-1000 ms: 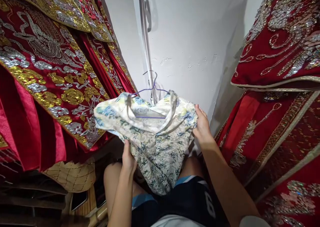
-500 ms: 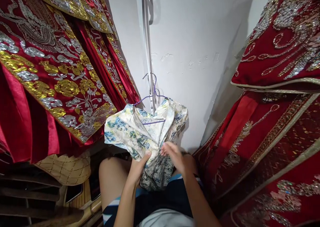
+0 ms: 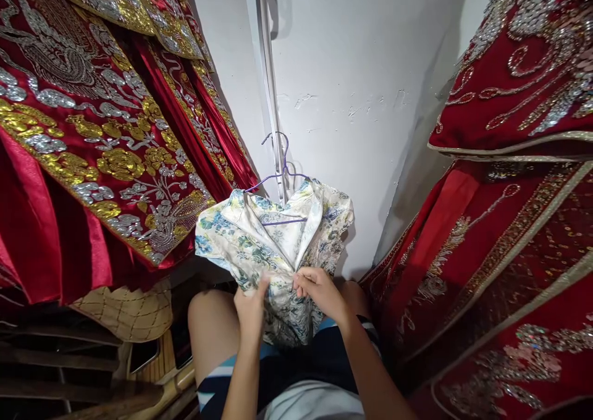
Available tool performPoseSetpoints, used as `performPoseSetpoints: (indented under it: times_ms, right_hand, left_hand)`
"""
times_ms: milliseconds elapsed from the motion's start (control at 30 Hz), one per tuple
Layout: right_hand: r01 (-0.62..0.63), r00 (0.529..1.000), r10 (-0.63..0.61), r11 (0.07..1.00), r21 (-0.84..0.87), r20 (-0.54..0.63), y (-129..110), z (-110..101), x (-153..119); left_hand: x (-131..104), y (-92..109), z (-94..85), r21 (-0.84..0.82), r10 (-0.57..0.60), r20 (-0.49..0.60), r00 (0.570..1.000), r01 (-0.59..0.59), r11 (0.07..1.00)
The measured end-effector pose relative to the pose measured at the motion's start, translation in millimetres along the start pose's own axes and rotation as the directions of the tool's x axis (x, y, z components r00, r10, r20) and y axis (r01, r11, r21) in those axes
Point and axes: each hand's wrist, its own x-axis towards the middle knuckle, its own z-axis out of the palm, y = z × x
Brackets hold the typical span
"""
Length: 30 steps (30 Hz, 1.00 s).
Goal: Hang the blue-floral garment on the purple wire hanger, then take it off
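A short-sleeved floral shirt (image 3: 259, 244), white with blue and yellow flowers, hangs on a purple wire hanger (image 3: 283, 174) in front of me. Its lower part bunches up between my thighs. My left hand (image 3: 251, 302) grips the fabric at the shirt's left side, thumb on top and the other fingers partly hidden. At the bottom of the V-shaped neckline, my right hand (image 3: 317, 290) pinches the front edge, its fingers curled together. The hanger's hook stands beside a pale vertical rail.
Red garments with gold and silver embroidery (image 3: 125, 163) hang on the left. More red beaded garments (image 3: 500, 222) fill the right side. Behind the hanger is a white wall (image 3: 352, 55) with the metal rail (image 3: 269, 68). A phone-like dark slab (image 3: 144, 355) lies on wooden slats at lower left.
My right hand has closed on the shirt front at the neckline's bottom. My left hand has shifted slightly left and up along the fabric, and the shirt spreads a little wider.
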Motion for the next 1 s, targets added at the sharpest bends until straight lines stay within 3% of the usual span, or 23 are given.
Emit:
performPoseSetpoints:
  times_ms: [33,100,133,167,233,300,367,500,667,833,933,1000]
  right_hand:
    - [-0.018,1.000,0.018,1.000,0.019,-0.006,1.0,-0.3,0.6]
    - [-0.056,0.998,0.056,0.998,0.040,-0.001,3.8,0.1,2.0]
    - [-0.075,0.997,0.074,0.996,0.048,0.006,5.2,0.9,2.6]
    - [-0.090,0.996,0.090,0.994,0.059,0.012,6.2,2.2,3.0]
    - [-0.104,0.995,0.103,0.991,0.086,0.019,6.3,5.4,3.2]
    - [-0.110,0.994,0.109,0.986,0.123,0.021,2.8,8.2,3.0]
    - [-0.137,0.991,0.135,0.976,0.169,0.022,-4.7,8.0,4.2]
    - [-0.160,0.986,0.168,0.951,0.263,-0.006,-32.6,-6.6,21.6]
    - [0.009,0.992,0.032,0.942,0.334,-0.119,-89.6,-31.6,73.8]
    - [0.112,0.973,-0.026,0.922,0.372,-0.228,-133.7,-31.0,99.3]
    - [0.163,0.971,-0.091,0.927,0.337,-0.219,-133.5,-25.3,90.6]
    - [0.196,0.968,-0.135,0.934,0.298,-0.212,-127.1,-23.8,83.7]
  left_hand:
    - [-0.6,-4.5,0.8,0.054,0.096,-0.143,0.985,-0.089,0.995]
    - [-4.5,-12.9,3.5,0.214,0.353,-0.365,0.861,-0.292,0.932]
    - [-7.5,-16.2,5.6,0.295,0.478,-0.385,0.790,-0.385,0.874]
    - [-11.0,-18.3,8.4,0.350,0.567,-0.328,0.755,-0.461,0.816]
    - [-17.3,-19.2,15.5,0.371,0.613,-0.054,0.788,-0.554,0.745]
    - [-21.2,-16.2,23.6,0.325,0.550,0.218,0.806,-0.591,0.738]
    - [-22.5,-11.5,30.6,0.301,0.496,0.332,0.802,-0.588,0.751]
    - [-22.5,-6.3,35.3,0.312,0.457,0.415,0.787,-0.595,0.741]
    - [-24.8,-16.0,29.0,0.394,0.449,0.436,0.780,-0.614,0.684]
    - [-19.5,-21.1,24.3,0.423,0.382,0.506,0.773,-0.609,0.671]
    - [-6.1,-2.7,25.3,0.386,0.344,0.564,0.750,-0.609,0.693]
    - [6.2,24.9,30.0,0.311,0.421,0.549,0.722,-0.644,0.699]
